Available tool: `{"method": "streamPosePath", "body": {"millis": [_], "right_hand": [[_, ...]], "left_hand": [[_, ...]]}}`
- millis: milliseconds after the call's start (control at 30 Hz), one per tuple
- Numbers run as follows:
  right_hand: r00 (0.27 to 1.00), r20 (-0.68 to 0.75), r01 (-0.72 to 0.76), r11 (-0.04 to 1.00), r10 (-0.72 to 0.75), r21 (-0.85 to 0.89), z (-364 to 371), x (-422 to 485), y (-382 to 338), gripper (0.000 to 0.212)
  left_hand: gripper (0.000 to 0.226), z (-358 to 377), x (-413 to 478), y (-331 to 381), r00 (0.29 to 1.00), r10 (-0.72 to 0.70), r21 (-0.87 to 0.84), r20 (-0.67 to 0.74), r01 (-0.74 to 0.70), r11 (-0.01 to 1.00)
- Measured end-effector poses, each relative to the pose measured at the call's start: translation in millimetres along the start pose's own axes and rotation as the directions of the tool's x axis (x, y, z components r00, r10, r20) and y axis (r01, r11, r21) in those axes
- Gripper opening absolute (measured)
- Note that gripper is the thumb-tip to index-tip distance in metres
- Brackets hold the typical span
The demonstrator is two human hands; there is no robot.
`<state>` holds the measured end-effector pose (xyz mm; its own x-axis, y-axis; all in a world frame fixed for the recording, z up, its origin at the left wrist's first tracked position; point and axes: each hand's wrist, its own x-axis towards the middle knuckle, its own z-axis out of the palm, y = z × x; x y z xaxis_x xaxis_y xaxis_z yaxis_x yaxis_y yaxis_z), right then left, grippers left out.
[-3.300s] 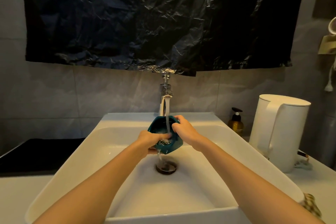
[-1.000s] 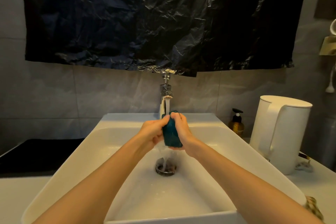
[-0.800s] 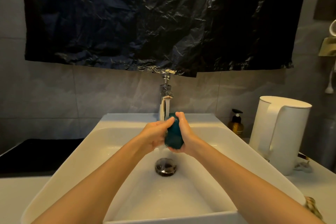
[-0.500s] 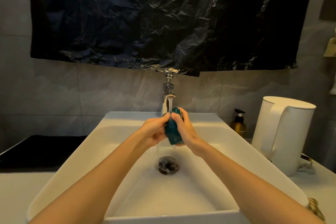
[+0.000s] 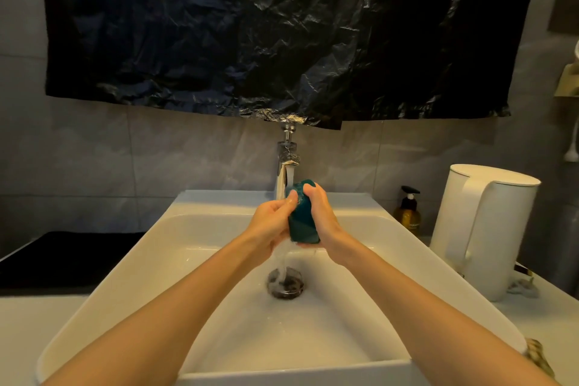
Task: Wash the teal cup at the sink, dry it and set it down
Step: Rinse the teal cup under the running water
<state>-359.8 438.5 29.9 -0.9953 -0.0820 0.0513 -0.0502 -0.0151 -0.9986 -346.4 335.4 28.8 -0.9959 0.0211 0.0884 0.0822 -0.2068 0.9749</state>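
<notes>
The teal cup point(image 5: 302, 222) is held on its side between both hands over the white sink basin point(image 5: 150, 260), just below the chrome tap point(image 5: 287, 163). Water runs from the tap onto the cup's left side and falls to the drain point(image 5: 285, 284). My left hand point(image 5: 271, 222) presses against the cup's left face, thumb on its top edge. My right hand point(image 5: 322, 219) cups its right side and bottom, thumb over the top. The cup's opening is hidden.
A white electric kettle point(image 5: 484, 229) stands on the counter at right, an amber pump bottle point(image 5: 408, 213) behind it by the wall. A black sheet point(image 5: 282, 31) covers the wall above the tap. A dark mat point(image 5: 56, 260) lies left of the sink.
The cup was turned from opening-up under the stream to lying on its side between both palms. Over the last second the hands stay there, the left rubbing the cup's side.
</notes>
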Motion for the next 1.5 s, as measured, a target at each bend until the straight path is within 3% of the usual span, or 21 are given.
{"method": "streamPosePath", "body": {"millis": [133, 233, 300, 433, 533, 633, 700, 800, 967, 1133, 1233, 1300, 1433, 1500], "right_hand": [[0.982, 0.057, 0.183, 0.979, -0.179, -0.086, 3, -4, 4, 0.029], [0.938, 0.123, 0.344, 0.908, -0.323, -0.238, 2, 1, 14, 0.054], [0.932, 0.136, 0.362, 0.895, -0.337, -0.260, 5, 0, 17, 0.057], [0.969, 0.078, 0.243, 0.959, -0.233, -0.145, 10, 1, 14, 0.053], [0.998, 0.048, 0.031, 0.996, -0.027, -0.082, 10, -1, 5, 0.047], [0.953, 0.106, -0.291, 0.955, 0.284, 0.056, 6, -7, -2, 0.061], [0.918, 0.135, -0.389, 0.914, 0.373, 0.116, 2, -7, -1, 0.060], [0.950, 0.090, -0.306, 0.947, 0.298, 0.102, 4, -4, 2, 0.052], [0.999, 0.026, -0.032, 0.992, 0.036, -0.121, 15, -6, 4, 0.036], [0.925, 0.071, -0.380, 0.914, 0.373, 0.146, 12, -11, -4, 0.048], [0.957, 0.025, -0.291, 0.950, 0.290, 0.108, 7, -6, -1, 0.047], [0.990, -0.026, -0.142, 0.990, 0.142, -0.020, 8, -6, 2, 0.039], [0.993, 0.025, 0.115, 0.985, -0.113, -0.126, 9, -4, 5, 0.033], [0.997, 0.015, 0.082, 0.993, -0.081, -0.090, 8, -5, 1, 0.034]], "left_hand": [[0.040, -5, 5, 9, 0.993, -0.100, -0.129, -0.059, 0.092, 0.987], [0.040, -11, 5, 12, 0.982, -0.186, -0.204, -0.009, 0.181, 0.962], [0.038, -13, 4, 12, 0.983, -0.182, -0.244, 0.003, 0.178, 0.953], [0.035, -12, 0, 11, 0.992, -0.120, -0.249, 0.025, 0.123, 0.961], [0.032, -7, -2, 7, 0.996, -0.084, -0.189, 0.015, 0.086, 0.978], [0.025, -4, -5, 2, 0.998, -0.056, -0.026, 0.029, 0.057, 0.998], [0.022, -4, -7, -1, 0.999, -0.028, 0.087, 0.033, 0.025, 0.996], [0.028, -2, -5, -3, 1.000, -0.017, 0.083, 0.008, 0.016, 0.996], [0.033, 1, 2, 5, 0.988, -0.117, -0.104, -0.101, 0.107, 0.989], [0.021, 4, -6, -1, 0.999, -0.042, 0.108, -0.012, 0.043, 0.993], [0.028, 6, -4, 0, 0.998, -0.058, 0.061, -0.033, 0.060, 0.996], [0.030, 4, -1, 3, 0.992, -0.119, -0.065, -0.044, 0.116, 0.991], [0.023, -6, -3, 9, 0.983, -0.179, -0.261, 0.039, 0.183, 0.948], [0.026, -6, -5, 7, 0.987, -0.144, -0.224, 0.078, 0.158, 0.962]]}}
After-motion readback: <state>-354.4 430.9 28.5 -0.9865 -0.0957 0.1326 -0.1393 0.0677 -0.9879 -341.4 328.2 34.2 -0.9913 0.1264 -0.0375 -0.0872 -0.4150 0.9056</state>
